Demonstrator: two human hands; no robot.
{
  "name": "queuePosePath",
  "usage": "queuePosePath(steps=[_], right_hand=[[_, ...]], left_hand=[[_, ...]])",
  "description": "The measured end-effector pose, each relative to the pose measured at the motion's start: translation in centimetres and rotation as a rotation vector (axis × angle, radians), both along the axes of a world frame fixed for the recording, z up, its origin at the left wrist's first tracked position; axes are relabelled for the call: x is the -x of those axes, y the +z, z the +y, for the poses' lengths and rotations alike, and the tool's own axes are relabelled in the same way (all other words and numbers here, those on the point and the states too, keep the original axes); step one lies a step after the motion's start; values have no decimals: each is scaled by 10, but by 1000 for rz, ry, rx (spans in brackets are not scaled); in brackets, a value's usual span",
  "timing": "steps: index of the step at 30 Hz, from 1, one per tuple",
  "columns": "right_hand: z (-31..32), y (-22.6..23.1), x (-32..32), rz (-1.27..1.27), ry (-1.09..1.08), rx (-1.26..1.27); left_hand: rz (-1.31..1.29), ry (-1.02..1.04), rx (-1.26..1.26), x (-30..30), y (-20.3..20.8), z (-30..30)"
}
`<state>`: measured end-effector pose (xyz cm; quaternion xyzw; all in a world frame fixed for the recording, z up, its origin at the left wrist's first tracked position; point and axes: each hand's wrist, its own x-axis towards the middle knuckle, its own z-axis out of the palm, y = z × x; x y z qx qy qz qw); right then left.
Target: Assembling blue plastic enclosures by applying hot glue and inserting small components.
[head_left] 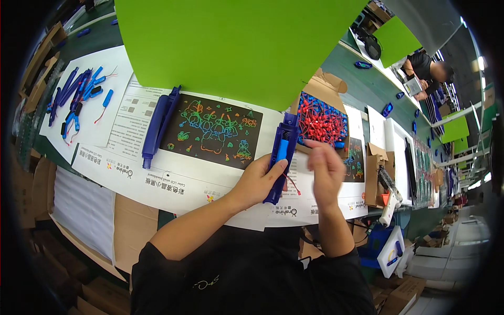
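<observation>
past black shirt (252,273), apparently seating battery (283,149) in casing (276,191) clamped by left hand (255,182), with right hand (326,170) apart, grip unclear; next, probably tuck wire (294,184).

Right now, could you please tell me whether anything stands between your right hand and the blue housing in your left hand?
Nothing visible blocks the right hand from the blue housing gripped by the left hand; only a thin red-ended lead sticks out lower down, beside the housing.
</observation>
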<state>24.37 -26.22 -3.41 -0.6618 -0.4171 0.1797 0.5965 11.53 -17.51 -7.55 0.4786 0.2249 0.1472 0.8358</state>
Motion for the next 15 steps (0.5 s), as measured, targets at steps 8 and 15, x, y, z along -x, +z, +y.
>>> queuePosePath(steps=[8, 15], right_hand=[[1, 19, 11, 332, 296, 192], [30, 106, -210, 138, -300, -158]], left_hand=[[-90, -57, -392, 9, 3, -3], [333, 713, -1175, 97, 39, 74]])
